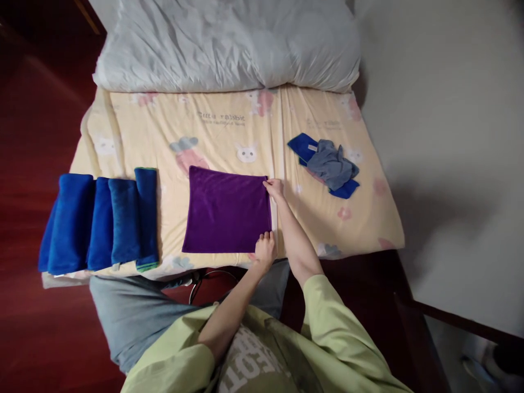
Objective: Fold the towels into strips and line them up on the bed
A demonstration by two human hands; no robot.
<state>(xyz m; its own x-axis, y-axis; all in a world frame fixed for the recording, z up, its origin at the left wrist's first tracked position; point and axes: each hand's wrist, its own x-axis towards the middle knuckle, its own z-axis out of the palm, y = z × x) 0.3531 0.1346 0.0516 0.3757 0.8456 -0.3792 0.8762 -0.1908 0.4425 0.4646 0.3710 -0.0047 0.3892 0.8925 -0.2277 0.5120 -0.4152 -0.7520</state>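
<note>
A purple towel (227,210) lies flat as a rectangle on the patterned bed sheet. My right hand (274,188) pinches its far right corner between thumb and fingers. At the near right corner, my left hand (266,248) is closed on the same edge, its fingertips partly hidden. Left of the purple towel stands a row of folded blue towels (71,224), the rightmost one (146,215) showing green edging. Off to the right lies a crumpled heap of a grey-blue cloth (327,161) over a blue cloth (346,190).
A pale yellow sheet (221,142) with rabbit prints covers the bed. A bulky grey-white quilt (229,49) is bunched across the far side. A plain wall (442,136) stands to the right, dark red floor (33,164) to the left.
</note>
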